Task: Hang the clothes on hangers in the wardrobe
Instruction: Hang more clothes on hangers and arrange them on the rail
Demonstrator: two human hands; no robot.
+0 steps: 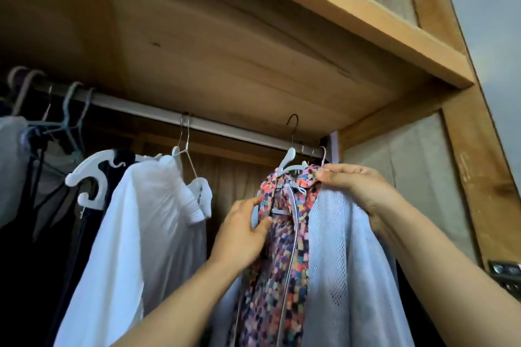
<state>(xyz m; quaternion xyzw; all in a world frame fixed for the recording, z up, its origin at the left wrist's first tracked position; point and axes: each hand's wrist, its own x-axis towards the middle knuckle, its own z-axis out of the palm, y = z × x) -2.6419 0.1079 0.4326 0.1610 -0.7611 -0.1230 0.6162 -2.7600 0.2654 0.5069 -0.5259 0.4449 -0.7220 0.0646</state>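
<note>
Our left hand (242, 231) and right hand (358, 186) are pinching the patterned garment (284, 248), steadying its hanger (290, 160) for the rail's (158, 113) right end.

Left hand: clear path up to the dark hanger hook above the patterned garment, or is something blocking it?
Probably yes. The left hand pinches the patterned garment below the dark hook, and only open air beside the white hanger lies between them. It would have to let go of the cloth first.
</note>
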